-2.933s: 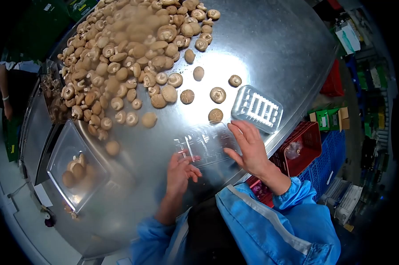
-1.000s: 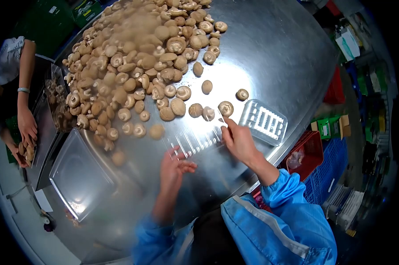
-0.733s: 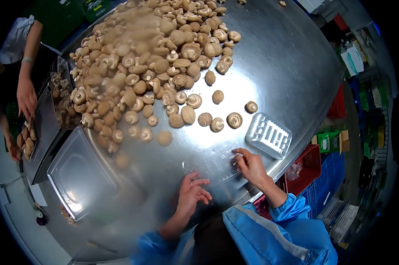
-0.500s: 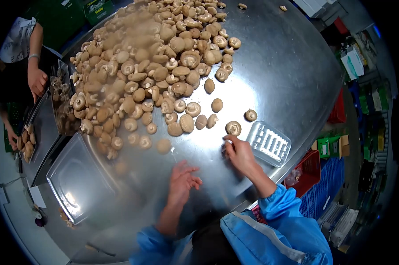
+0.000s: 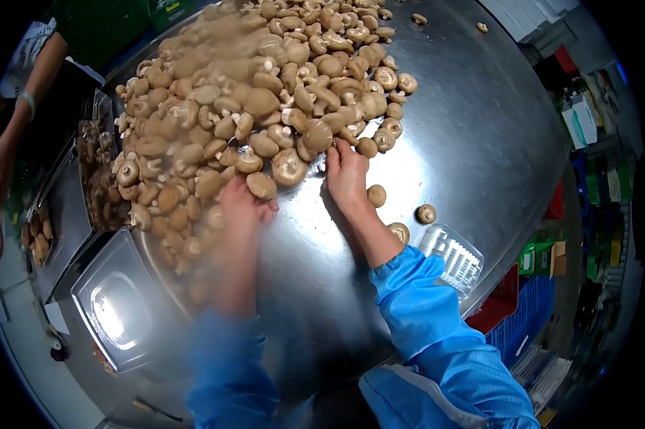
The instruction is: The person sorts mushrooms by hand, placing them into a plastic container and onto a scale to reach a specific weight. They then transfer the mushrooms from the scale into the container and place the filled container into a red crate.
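Brown-and-cream mushrooms (image 5: 289,167), silver-grey tabletop (image 5: 479,107), bright blue jacket (image 5: 422,304) with a grey stripe (image 5: 438,395), red crate (image 5: 503,302), deeper blue crate (image 5: 535,309).

A heap of tan mushrooms (image 5: 265,100), with strays and a clear plastic tray (image 5: 452,259) to its right.
The mushrooms were piled several deep and lay at all angles, some showing rounded caps, others pale stems and gills. At the heap's near edge sat a smooth-capped mushroom (image 5: 261,186), and beside it a large, wide mushroom (image 5: 290,167) with its underside turned up. A round stray (image 5: 376,195) lay just off the heap's near right edge; a darker stray (image 5: 426,214) lay farther out. The tray, rectangular and see-through with a ribbed base, rested well apart from the heap.
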Demonstrator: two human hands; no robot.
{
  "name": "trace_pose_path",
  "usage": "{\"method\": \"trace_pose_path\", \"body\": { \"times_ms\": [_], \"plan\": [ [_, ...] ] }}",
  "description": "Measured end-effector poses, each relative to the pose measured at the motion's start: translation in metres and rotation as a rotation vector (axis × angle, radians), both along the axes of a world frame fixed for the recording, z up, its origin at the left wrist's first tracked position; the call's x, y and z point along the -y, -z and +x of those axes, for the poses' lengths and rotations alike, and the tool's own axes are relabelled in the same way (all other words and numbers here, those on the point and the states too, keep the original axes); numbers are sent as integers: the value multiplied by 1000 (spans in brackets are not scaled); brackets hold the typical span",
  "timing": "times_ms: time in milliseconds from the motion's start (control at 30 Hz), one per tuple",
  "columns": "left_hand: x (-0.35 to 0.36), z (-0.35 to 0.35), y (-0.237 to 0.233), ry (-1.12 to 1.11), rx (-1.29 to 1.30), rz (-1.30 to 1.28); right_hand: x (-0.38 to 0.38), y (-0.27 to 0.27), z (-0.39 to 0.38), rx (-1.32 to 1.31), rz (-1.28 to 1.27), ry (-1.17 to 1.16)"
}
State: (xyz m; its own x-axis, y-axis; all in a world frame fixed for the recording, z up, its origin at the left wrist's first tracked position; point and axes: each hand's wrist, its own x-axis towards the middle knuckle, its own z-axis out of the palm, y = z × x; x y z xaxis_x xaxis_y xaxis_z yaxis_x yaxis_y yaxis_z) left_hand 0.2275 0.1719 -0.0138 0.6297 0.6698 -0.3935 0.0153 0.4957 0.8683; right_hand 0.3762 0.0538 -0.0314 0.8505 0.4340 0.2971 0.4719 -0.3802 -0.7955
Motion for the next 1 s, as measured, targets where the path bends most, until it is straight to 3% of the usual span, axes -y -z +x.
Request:
{"method": "trace_pose_path", "body": {
  "times_ms": [100,200,467,800,1000],
  "plan": [
    [5,5,0,-40,32,-38,5,-2,1,-368,162,-3],
    [15,-6,-4,-55,45,-119,17,-15,-11,-481,211,-58],
    [59,-66,-19,-67,30,-56,62,-45,-62,-594,170,-163],
    [60,-190,-88,-75,-89,75,71,-102,-155,-626,75,-427],
    [31,-284,-97,-163,-172,418,29,-119,-231,-644,55,-588]
  ]
}}
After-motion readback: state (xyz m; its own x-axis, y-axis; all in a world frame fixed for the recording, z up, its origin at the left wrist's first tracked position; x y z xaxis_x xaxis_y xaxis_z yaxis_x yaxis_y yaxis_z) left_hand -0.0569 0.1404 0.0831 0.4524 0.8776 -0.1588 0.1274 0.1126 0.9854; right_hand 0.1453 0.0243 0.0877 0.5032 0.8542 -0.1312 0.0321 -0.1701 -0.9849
